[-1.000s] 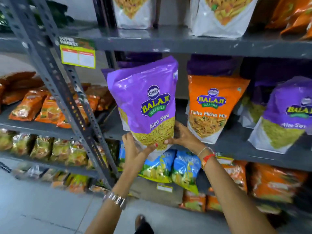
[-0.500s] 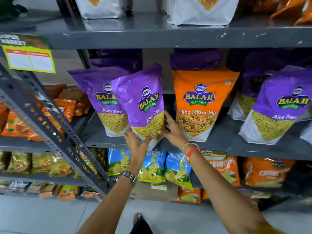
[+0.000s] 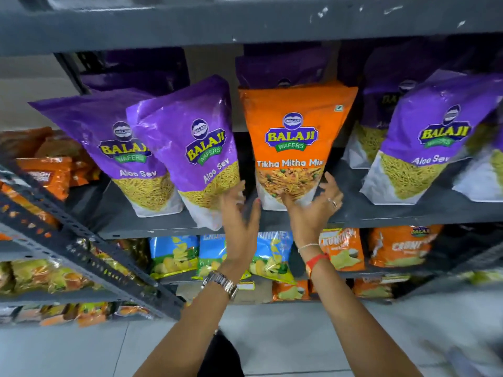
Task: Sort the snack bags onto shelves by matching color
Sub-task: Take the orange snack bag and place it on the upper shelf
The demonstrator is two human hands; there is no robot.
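Note:
A purple Aloo Sev bag stands tilted on the grey middle shelf, leaning against another purple bag on its left. An orange Tikha Mitha Mix bag stands right of it, among purple bags. My left hand is blurred and open, fingers by the purple bag's lower right edge, holding nothing. My right hand has its fingers spread against the base of the orange bag, thumb on its front and fingers by its right corner.
A slanted perforated metal brace crosses the lower left. The shelf below holds blue chip bags and orange bags. Orange packets fill the left rack. The upper shelf edge runs overhead.
The purple bag went from held in both hands to standing on the shelf. My left hand let go and opened. My right hand moved right to the orange bag's base.

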